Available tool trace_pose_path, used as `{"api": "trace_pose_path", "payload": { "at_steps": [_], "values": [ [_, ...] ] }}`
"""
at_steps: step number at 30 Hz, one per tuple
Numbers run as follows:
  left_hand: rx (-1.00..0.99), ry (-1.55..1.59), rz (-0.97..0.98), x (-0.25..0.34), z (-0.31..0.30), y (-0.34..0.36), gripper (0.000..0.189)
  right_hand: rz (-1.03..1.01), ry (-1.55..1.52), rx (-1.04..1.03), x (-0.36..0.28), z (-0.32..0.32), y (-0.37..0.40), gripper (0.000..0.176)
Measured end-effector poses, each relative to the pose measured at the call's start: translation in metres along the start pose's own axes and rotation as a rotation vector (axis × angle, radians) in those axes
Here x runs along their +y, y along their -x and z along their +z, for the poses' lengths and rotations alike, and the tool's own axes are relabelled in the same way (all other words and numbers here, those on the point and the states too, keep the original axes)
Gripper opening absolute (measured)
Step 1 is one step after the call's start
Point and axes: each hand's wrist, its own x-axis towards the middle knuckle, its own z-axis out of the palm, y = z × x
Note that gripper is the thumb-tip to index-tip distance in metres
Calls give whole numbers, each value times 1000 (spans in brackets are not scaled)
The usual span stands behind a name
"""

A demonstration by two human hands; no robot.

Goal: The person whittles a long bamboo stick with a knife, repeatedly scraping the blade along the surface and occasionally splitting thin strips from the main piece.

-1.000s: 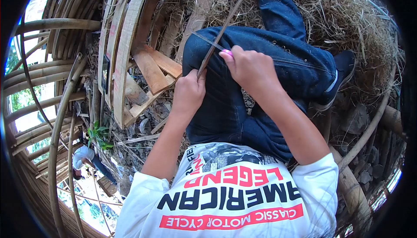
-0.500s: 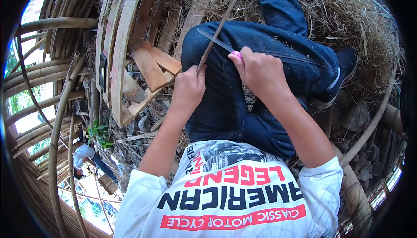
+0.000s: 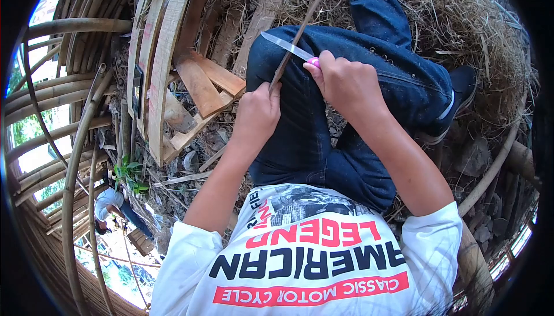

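Note:
My left hand [image 3: 258,113] is closed around the lower end of a thin wooden strip [image 3: 301,30], which slants up and away past my knee to the top of the view. In my right hand [image 3: 352,85] is a knife [image 3: 287,45] with a pink handle, most of it hidden by my fingers. Its blade points left and crosses the strip a little above my left hand. Both hands are over my bent leg in dark jeans [image 3: 369,65].
Pale wooden planks [image 3: 164,68] lean at the left, with short board pieces [image 3: 208,85] beside them. Dry straw [image 3: 461,33] is heaped at the upper right. Curved bamboo poles [image 3: 81,166] stand at the far left. Another person [image 3: 109,203] is in the lower left background.
The knife blade has turned, showing more of its bright flat side. My left hand and the strip have shifted slightly to the right in view.

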Motion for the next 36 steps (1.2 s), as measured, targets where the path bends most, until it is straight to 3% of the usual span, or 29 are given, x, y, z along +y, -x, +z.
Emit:
{"api": "trace_pose_path", "payload": {
  "at_steps": [15,22,26,36],
  "values": [
    [62,71,0,2,3,-5,35,-20,-36,79,-6,13,-13,37],
    [-21,62,-43,-3,-2,-1,36,-39,26,80,7,5,5,37],
    [20,107,-36,-3,5,-4,36,-101,7,111,-1,14,-23,36],
    [-1,101,-28,-4,3,-2,35,-112,98,61,6,5,-16,35]
  ]
}}
